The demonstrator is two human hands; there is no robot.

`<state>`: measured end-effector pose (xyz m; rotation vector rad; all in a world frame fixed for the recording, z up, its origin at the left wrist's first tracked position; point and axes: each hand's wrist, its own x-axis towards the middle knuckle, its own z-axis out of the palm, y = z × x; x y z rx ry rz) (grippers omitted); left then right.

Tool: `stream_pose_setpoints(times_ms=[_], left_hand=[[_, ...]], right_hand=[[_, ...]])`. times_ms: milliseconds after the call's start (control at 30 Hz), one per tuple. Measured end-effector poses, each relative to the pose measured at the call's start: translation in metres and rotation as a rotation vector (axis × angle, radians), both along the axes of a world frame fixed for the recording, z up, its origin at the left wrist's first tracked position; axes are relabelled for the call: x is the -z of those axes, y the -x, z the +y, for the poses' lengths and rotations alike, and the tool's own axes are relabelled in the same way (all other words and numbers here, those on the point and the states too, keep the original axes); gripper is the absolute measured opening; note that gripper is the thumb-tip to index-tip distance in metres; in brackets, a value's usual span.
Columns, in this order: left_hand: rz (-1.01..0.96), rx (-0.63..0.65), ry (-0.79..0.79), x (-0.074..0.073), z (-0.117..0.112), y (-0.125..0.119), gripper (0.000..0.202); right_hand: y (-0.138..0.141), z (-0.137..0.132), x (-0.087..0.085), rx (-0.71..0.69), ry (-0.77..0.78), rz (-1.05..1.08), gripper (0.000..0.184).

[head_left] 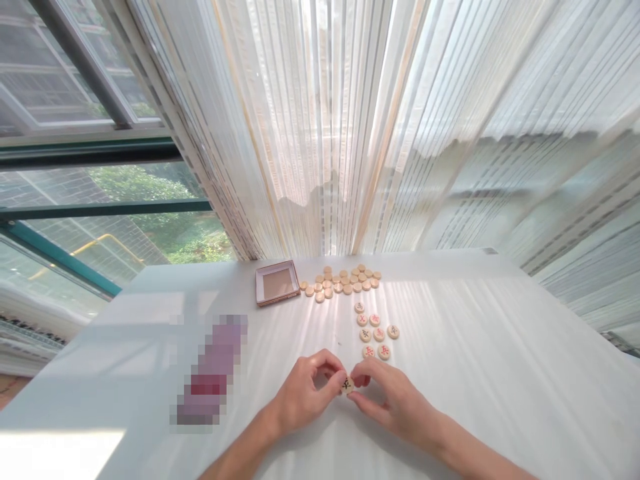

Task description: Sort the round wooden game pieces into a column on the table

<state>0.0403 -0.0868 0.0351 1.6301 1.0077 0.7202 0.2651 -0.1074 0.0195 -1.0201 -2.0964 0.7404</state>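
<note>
At the near side of the white table (pixel 500 373), the left hand (pixel 306 392) and right hand (pixel 395 403) pinch one black-marked disc (pixel 347 385) between their fingertips. Just beyond lie red- and black-marked pieces (pixel 379 335); farther off, plain-topped pieces (pixel 347 289) cluster right of a shallow box (pixel 277 304).

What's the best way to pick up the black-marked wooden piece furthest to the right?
I'd pinch the black-marked piece by its round rim, thumb and finger on opposite edges, probably coming from the right. It lies flat, so the low edge is what there is to grip, and its nearest neighbours, two red-marked pieces, sit to its left and nearer the person.
</note>
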Motion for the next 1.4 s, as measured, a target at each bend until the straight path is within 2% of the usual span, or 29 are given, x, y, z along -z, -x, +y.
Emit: stream_pose_setpoints(times_ms=[200, 500, 667, 867, 1167, 1400], left_hand=[[-0.042, 0.006, 0.011, 0.001, 0.000, 0.001, 0.025], [-0.093, 0.054, -0.032, -0.002, 0.000, -0.001, 0.023], [-0.101, 0.053, -0.049, -0.003, 0.000, -0.001, 0.023], [-0.069, 0.054, -0.091, -0.003, -0.001, -0.002, 0.022], [-0.040, 0.080, -0.158, 0.005, -0.002, -0.003, 0.023], [0.052, 0.078, -0.231, 0.011, -0.003, -0.003, 0.028]], right_hand=[[0.000, 0.003, -0.003, 0.043, 0.082, 0.048, 0.008], [0.002, 0.005, -0.005, 0.074, 0.104, 0.081, 0.011], [0.001, 0.004, -0.011, 0.040, 0.128, 0.094, 0.016], [0.001, 0.004, -0.012, 0.030, 0.153, 0.126, 0.013], [0.002, 0.005, -0.010, 0.043, 0.191, 0.116, 0.003], [0.001, 0.005, -0.003, 0.083, 0.258, 0.084, 0.014]])
